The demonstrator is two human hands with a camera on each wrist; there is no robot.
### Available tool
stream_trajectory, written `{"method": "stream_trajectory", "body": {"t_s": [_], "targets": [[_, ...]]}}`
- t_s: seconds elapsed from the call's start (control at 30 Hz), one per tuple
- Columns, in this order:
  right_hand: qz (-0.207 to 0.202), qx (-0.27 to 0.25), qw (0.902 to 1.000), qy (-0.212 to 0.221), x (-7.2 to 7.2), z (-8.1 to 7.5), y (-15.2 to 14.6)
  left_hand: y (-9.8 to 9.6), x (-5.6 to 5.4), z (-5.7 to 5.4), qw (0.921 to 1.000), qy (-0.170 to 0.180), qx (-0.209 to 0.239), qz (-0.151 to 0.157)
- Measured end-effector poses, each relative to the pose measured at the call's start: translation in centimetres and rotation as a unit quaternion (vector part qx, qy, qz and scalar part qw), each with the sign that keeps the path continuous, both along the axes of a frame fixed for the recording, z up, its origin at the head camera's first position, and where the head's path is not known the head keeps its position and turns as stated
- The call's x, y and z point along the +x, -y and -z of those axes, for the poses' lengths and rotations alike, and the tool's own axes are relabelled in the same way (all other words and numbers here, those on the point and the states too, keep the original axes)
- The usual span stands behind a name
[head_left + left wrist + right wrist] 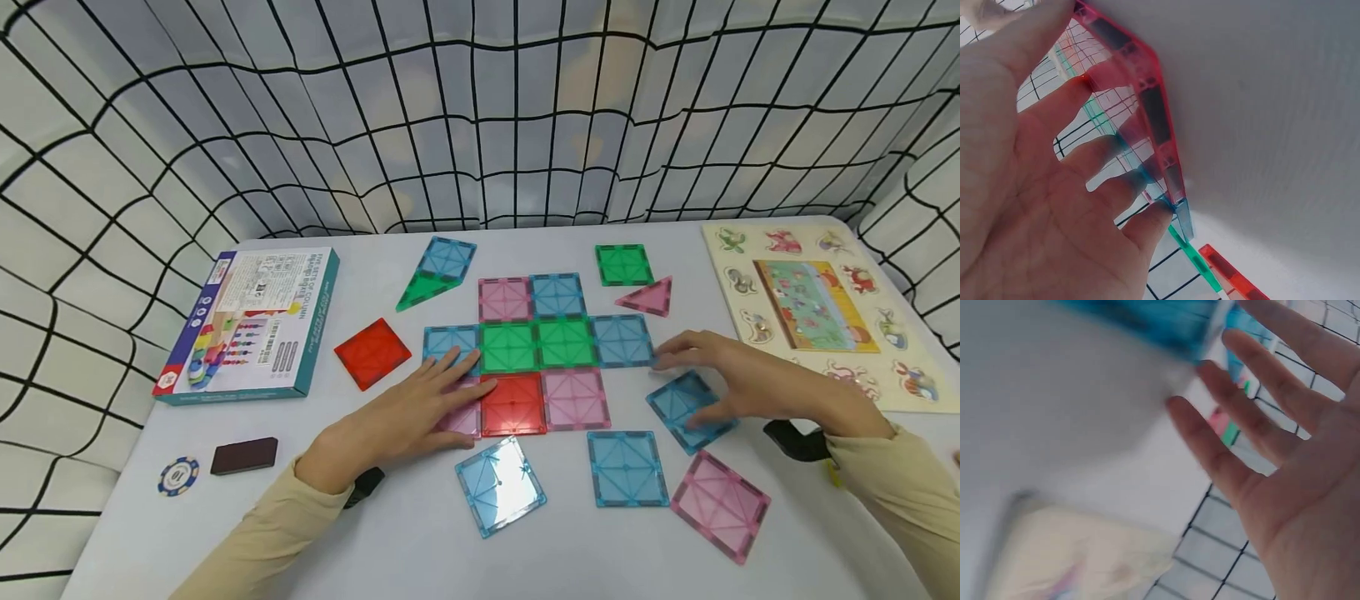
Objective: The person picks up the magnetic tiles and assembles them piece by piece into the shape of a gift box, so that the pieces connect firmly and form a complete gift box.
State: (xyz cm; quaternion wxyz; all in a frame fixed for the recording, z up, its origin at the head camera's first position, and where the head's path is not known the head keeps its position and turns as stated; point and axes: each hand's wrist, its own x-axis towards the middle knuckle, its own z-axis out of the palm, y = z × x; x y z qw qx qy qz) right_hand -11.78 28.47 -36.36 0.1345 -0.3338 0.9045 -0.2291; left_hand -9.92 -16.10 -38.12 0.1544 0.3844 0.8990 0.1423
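Note:
Translucent square magnetic tiles lie edge to edge in a flat cluster on the table, among them a green tile (567,342), a red tile (513,405) and a pink tile (576,399). My left hand (408,408) rests with spread fingers on the cluster's left side, over a pink tile (1154,112) and the edge of a blue tile (451,340). At the right, my right hand (757,379) is over a loose blue tile (678,404), its thumb on the tile. Its other fingers reach toward the cluster's right blue tile (622,340), extended and apart in the right wrist view.
Loose tiles lie around the cluster, including a red square (372,353), a pink square (720,505) and a pink triangle (648,297). A boxed game (251,325) stands left, a picture board (825,308) right. A poker chip (178,476) and dark block (244,456) sit front left.

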Motion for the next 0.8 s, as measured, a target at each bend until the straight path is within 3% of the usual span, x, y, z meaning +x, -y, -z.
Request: {"method": "stream_trajectory", "body": {"t_s": [0.1,0.27,0.47,0.7,0.8], "targets": [[0.003,0.012,0.9999,-0.007,1.2,0.7,-1.1,0.3,0.1,0.0,1.0000,0.001,0.004,-0.004],[0.000,0.008,0.9976,-0.069,2.2,1.7,-1.2,0.2,0.2,0.0,0.9999,0.007,0.007,-0.006],[0.006,0.031,0.9969,-0.071,2.2,0.9,1.9,0.2,0.2,0.2,0.9999,0.012,0.011,-0.006],[-0.008,0.023,0.9868,-0.160,2.7,0.2,4.9,0.2,0.1,0.1,0.9999,0.007,0.015,0.000],[-0.034,0.008,0.9896,-0.140,3.6,0.0,5.8,0.3,0.2,0.2,0.9998,0.012,0.014,-0.004]]}}
